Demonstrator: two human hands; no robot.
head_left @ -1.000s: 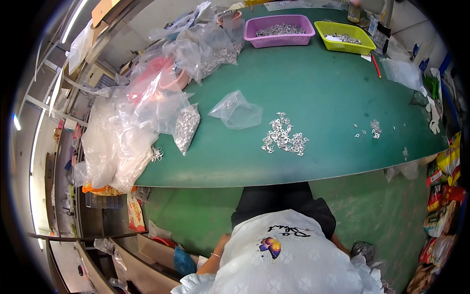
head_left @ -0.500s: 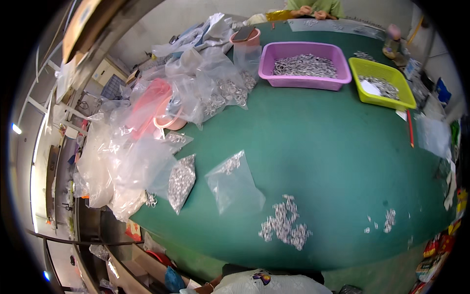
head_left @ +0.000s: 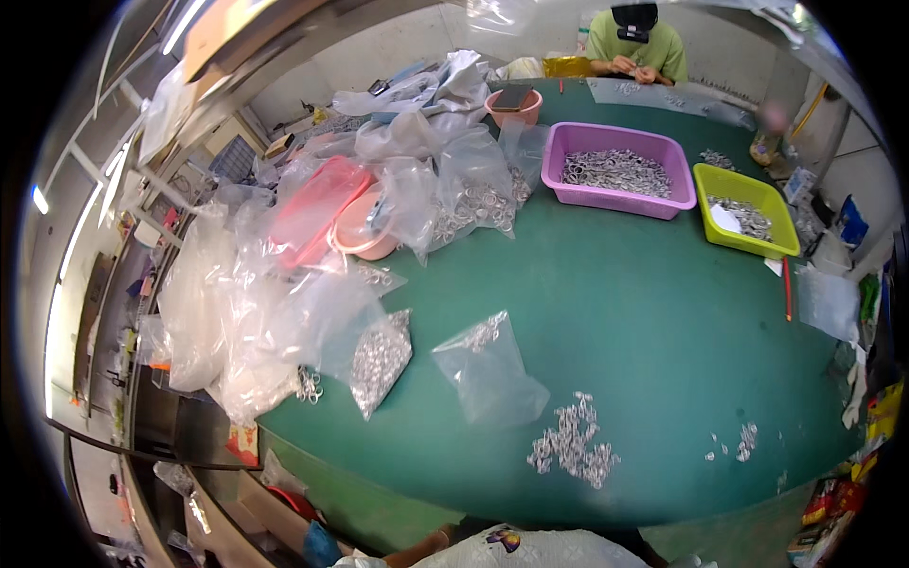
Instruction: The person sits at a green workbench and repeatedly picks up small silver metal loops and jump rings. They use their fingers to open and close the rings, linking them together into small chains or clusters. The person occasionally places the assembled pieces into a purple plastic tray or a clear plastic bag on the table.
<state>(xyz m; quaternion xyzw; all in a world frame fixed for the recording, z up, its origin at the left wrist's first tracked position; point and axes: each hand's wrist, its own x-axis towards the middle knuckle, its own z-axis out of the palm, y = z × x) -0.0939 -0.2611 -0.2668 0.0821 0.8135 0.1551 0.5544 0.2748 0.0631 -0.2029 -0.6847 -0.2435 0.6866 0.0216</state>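
Metal clasps point(head_left: 574, 445) lie heaped near the front edge of the desk point(head_left: 644, 312); both of the person's hands are out of view, so I cannot tell whether they hold anything. From the left, clear bags point(head_left: 227, 322) crowd the desk's side edge, then a broad green stretch leaves moving room before the purple basin point(head_left: 615, 201) and yellow basket point(head_left: 753, 244). A pale wall point(head_left: 729, 57) stands behind.

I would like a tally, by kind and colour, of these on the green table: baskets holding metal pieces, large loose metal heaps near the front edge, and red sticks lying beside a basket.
Purple basket: 1
Yellow-green basket: 1
Large loose metal heap: 1
Red stick: 1
Total: 4
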